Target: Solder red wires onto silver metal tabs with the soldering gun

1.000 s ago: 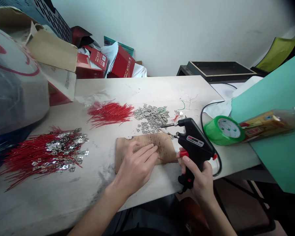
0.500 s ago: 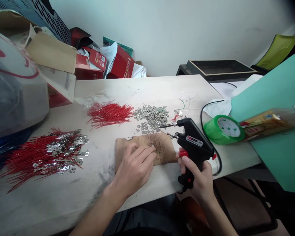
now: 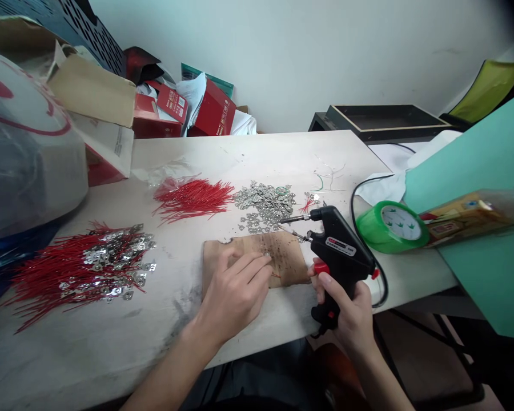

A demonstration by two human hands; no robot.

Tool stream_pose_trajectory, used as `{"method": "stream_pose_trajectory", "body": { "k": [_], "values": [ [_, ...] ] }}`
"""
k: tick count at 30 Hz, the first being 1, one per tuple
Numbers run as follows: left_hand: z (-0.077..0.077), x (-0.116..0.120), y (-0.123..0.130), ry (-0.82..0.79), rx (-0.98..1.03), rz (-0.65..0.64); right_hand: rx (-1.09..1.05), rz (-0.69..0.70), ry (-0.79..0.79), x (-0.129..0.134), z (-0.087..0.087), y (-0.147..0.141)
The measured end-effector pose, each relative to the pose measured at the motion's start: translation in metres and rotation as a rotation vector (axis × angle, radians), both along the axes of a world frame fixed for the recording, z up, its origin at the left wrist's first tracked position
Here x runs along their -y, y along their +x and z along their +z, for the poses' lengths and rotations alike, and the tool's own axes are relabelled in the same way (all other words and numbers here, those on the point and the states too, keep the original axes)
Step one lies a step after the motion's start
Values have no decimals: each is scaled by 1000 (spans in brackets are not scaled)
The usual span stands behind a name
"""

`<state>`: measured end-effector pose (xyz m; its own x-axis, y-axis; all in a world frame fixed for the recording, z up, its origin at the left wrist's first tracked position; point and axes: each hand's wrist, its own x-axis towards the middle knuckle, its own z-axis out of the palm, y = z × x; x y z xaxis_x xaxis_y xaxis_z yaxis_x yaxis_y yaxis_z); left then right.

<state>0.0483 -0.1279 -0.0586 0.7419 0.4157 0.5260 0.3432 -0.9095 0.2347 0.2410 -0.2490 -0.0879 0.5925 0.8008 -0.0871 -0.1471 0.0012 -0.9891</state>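
Note:
My right hand [image 3: 346,305] is wrapped round the grip of a black soldering gun [image 3: 340,245], a finger at its red trigger. The gun's tip [image 3: 295,218] points left, above the edge of a scorched piece of cardboard [image 3: 293,260]. My left hand [image 3: 242,285] rests on the cardboard, fingers closed and fingertips pressed down at a small metal tab [image 3: 266,254]. A short red wire end [image 3: 276,275] shows just right of these fingers. Most of what lies under them is hidden. Behind the cardboard is a pile of loose metal tabs [image 3: 265,200].
Red wires [image 3: 195,200] lie in a bundle behind left; red wires with metal tabs attached [image 3: 81,265] are heaped at left. Green tape [image 3: 392,226] and a bottle [image 3: 475,217] stand right, near the gun's black cable [image 3: 353,200]. Boxes [image 3: 107,142] and a plastic bag [image 3: 29,142] fill the left back.
The view has shifted very slightly. Both hands and the soldering gun keep the same places over the cardboard.

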Motion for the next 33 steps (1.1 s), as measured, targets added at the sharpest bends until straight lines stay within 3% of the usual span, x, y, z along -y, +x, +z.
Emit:
{"method": "stream_pose_trajectory", "body": {
  "k": [7, 15, 21, 28, 33],
  "values": [
    [11, 1, -9, -85, 107, 126, -8, -7, 0, 0, 2, -2],
    [15, 12, -56, -158, 280, 311, -30, 2, 54, 1, -3, 1],
    [10, 21, -81, -125, 198, 354, -36, 22, 49, 2, -2, 2],
    [9, 20, -87, -94, 114, 399, -44, 17, 72, 0, 1, 0],
    [14, 16, -72, -175, 168, 360, -42, 20, 84, -3, 5, -2]
  ]
}}
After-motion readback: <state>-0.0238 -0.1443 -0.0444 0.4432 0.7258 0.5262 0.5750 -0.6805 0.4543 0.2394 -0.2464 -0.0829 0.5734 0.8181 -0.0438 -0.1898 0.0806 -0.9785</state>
